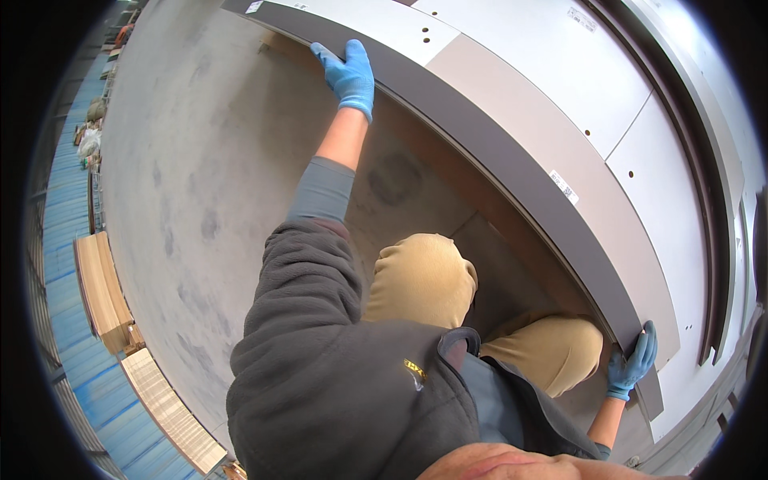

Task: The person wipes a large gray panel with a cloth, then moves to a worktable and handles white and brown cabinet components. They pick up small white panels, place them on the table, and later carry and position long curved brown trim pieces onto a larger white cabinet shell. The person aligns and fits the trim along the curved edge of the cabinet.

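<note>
- Touching the dark grey panel [480,148] at its left part: left hand [349,77], fingers spread.
- Right hand [633,362] grasping its right end.
- Panel lies along pale panels' [572,140] near edge.

My jacket [320,384] bears yellow lettering [415,370]; labels [582,19], too small to read, mark my grey board [480,132] and a white board [552,72].
</note>
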Motion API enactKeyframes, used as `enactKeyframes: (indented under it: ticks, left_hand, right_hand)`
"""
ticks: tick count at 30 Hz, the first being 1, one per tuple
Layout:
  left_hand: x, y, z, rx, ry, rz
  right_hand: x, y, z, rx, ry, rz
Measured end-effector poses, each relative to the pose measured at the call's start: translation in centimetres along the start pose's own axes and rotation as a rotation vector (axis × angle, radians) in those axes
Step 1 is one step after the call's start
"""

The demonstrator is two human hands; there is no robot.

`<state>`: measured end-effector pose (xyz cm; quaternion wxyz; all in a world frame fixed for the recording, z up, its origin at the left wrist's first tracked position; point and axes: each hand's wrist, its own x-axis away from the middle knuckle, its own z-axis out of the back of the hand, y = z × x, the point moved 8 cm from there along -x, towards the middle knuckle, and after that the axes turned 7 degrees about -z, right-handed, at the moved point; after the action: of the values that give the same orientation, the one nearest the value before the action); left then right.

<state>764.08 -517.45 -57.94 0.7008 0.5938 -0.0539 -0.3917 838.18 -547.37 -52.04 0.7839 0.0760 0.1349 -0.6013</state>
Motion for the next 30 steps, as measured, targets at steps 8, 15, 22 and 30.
enactKeyframes:
  ticks: [8, 15, 22, 30]
  left_hand:
    - [-0.1, -0.1, -0.1, 0.031, 0.008, -0.002]
    - [-0.3, -1.0, -0.1, 0.006, -0.009, -0.019]
    - [4.0, 8.2, -0.4, -0.488, -0.14, -0.77]
    - [22.1, 17.5, 1.8, 0.102, -1.124, -1.559]
  right_hand:
    - [-2.4, -2.8, 0.6, -0.011, -0.069, 0.011]
    - [-5.8, -5.8, -1.1, -0.052, -0.122, 0.062]
    - [-5.5, -5.7, -1.3, -0.035, -0.106, 0.055]
    - [-5.5, -5.7, -1.3, -0.024, -0.091, 0.062]
